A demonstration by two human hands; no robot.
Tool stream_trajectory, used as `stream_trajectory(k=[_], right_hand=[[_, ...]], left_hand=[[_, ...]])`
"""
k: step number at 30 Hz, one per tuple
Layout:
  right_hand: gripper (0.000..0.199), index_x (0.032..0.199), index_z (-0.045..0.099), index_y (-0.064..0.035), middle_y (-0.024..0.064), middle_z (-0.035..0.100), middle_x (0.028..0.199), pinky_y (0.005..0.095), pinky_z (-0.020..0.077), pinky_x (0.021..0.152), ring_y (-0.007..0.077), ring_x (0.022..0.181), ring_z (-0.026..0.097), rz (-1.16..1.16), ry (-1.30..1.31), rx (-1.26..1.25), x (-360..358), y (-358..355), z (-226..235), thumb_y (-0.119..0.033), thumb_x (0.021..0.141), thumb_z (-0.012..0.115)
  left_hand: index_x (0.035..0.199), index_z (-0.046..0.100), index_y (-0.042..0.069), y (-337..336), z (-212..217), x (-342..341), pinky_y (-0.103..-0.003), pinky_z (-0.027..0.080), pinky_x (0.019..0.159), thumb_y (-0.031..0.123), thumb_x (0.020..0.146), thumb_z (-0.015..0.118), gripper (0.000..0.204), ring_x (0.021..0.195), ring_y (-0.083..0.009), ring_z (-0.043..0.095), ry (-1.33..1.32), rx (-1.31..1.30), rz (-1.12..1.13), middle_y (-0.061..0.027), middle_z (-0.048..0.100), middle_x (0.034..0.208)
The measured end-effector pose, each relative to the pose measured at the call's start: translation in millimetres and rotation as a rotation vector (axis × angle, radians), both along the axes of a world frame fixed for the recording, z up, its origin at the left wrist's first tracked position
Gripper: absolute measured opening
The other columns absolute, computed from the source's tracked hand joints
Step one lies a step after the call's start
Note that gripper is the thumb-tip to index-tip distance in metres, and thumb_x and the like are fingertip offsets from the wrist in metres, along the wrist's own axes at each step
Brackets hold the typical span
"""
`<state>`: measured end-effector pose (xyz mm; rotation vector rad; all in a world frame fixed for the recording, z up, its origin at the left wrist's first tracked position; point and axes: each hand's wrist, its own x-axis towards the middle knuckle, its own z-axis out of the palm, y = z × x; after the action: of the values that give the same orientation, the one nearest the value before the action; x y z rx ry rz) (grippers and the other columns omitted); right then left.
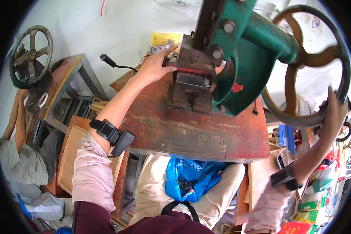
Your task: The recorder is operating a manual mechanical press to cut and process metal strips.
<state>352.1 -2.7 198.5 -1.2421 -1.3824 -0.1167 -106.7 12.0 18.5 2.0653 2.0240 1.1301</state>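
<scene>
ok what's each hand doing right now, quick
left hand: open, fingers resting on the dark metal die block of the green press
right hand: closed around the rim of the handwheel

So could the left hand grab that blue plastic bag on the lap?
Probably yes, once it lets go. The left hand rests up at the press's dark metal die block; the blue plastic bag lies below the red-brown table's edge, with nothing covering it.

Head-worn view, steeply down, close.
</scene>
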Motion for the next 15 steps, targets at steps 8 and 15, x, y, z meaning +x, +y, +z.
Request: stream_trajectory(k=[8, 15], right_hand=[[0.066, 0.106, 0.052, 0.0000, 0.0051, 0.051, 0.071, 0.0279, 0.0487, 0.057, 0.0128, 0.063, 0.058, -0.203, -0.411, -0.129, 12, 48, 105, -0.059, 0.078, 0.061], [0.044, 0.095, 0.058, 0.0178, 0.0196, 0.064, 0.076, 0.0320, 0.0472, 0.049, 0.0209, 0.057, 0.060, 0.055, -0.421, -0.234, -49, -8, 119, -0.024, 0.086, 0.065]], left_hand=[[0.096, 0.064, -0.002, -121, -22, 11, -0.032, 0.046, 0.071, 0.018, 0.080, 0.067, 0.026, 0.077, -0.0181, 0.059, -0.322, -0.161, -0.124, -0.0091, 0.063, 0.083], [0.109, 0.062, 0.002, -166, -54, 6, -0.037, 0.041, 0.092, 0.020, 0.070, 0.077, 0.046, 0.110, -0.0307, 0.050, -0.081, -0.145, -0.118, -0.0162, 0.054, 0.111]])
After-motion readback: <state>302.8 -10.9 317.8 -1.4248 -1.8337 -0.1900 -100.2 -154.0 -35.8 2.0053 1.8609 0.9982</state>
